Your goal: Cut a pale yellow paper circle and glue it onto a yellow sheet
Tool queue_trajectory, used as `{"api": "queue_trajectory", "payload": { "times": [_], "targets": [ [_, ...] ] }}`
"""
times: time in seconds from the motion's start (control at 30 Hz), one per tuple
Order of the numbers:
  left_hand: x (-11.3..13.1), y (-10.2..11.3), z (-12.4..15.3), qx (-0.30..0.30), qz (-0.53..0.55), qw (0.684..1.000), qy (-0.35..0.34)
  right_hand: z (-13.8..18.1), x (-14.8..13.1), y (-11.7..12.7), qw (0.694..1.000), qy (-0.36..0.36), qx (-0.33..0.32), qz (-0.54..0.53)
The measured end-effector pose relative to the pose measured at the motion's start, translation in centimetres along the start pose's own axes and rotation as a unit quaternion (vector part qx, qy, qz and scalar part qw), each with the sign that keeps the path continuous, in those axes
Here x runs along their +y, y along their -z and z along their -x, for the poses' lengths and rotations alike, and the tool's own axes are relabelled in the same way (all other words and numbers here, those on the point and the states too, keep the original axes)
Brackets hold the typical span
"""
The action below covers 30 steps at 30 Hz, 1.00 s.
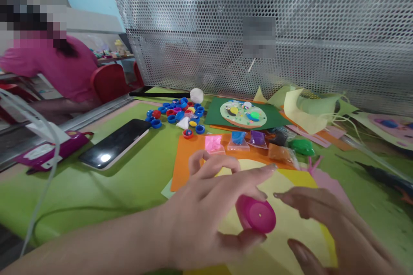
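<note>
My left hand point(209, 210) grips a round pink cap point(256, 214) between thumb and fingers, just above a pale yellow paper circle point(290, 227) on yellow and orange sheets. My right hand point(325, 227) hovers to the right of the cap with fingers spread and thumb below, its index fingertip close to the cap; nothing is in it.
Small bags of coloured clay point(238, 141) lie in a row behind the hands. Several blue and red bottle caps point(176, 114) are heaped further back, beside a decorated disc on green paper point(243, 114). A phone point(114, 144) lies left. Another person in pink point(61, 73) sits far left.
</note>
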State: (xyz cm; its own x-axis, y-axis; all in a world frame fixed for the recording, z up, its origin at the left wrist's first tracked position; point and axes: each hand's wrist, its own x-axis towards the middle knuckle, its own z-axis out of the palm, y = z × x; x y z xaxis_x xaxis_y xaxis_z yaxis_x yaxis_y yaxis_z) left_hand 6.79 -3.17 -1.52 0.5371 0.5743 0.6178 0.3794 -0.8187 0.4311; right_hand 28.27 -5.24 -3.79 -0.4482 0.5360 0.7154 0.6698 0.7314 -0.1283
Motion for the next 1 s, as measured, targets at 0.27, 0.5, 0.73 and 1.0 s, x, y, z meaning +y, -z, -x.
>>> {"api": "queue_trajectory", "payload": {
  "times": [0.27, 0.5, 0.73, 1.0],
  "targets": [
    [0.1, -0.7, 0.6, -0.018, -0.061, 0.995, -0.076, -0.9, 0.0, -0.6, 0.951, -0.164, -0.16, -0.208],
    [-0.2, 0.4, 0.3, 0.038, 0.062, 0.993, 0.091, -0.6, 0.7, -0.8, 0.83, -0.375, -0.162, -0.379],
    [0.0, 1.4, -1.1, -0.232, 0.137, 0.922, 0.279, -0.6, 1.1, -0.7, 0.799, -0.407, -0.174, -0.407],
    [0.2, 1.3, -1.1, -0.242, 0.129, 0.921, 0.278, -0.7, 1.1, -0.8, 0.786, -0.417, -0.153, -0.43]
  ]
}}
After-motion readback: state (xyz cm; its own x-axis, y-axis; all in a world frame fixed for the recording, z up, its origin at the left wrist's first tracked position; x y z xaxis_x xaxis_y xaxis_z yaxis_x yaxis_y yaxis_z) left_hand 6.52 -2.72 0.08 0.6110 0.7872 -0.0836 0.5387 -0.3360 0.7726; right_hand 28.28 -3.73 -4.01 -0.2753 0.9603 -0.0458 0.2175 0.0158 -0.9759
